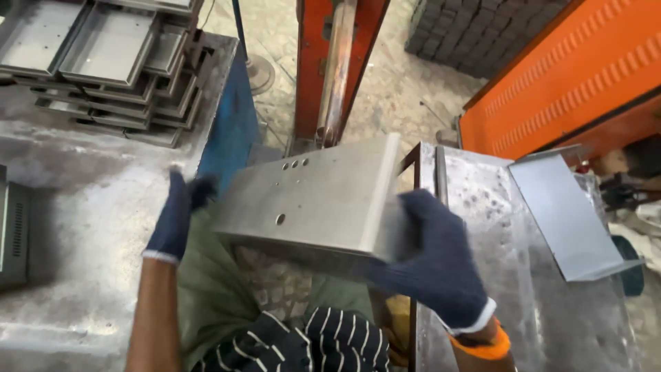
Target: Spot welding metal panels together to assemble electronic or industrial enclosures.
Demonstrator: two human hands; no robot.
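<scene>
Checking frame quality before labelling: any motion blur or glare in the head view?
Head view: the left hand is smeared by motion, its fingertips soft; the right hand and the near edge of the bent metal panel are slightly blurred. Light is even and diffuse, with a dull sheen on the panel and the steel table, no blown-out glare. The stacked trays behind stay fairly sharp.

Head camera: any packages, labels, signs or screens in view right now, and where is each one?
None that I can make out: no package, label, sign or screen shows.
Only bare metal: the folded sheet-metal panel gripped between the left hand and right hand, stacked grey trays top left, and a bent sheet on the right table.
</scene>
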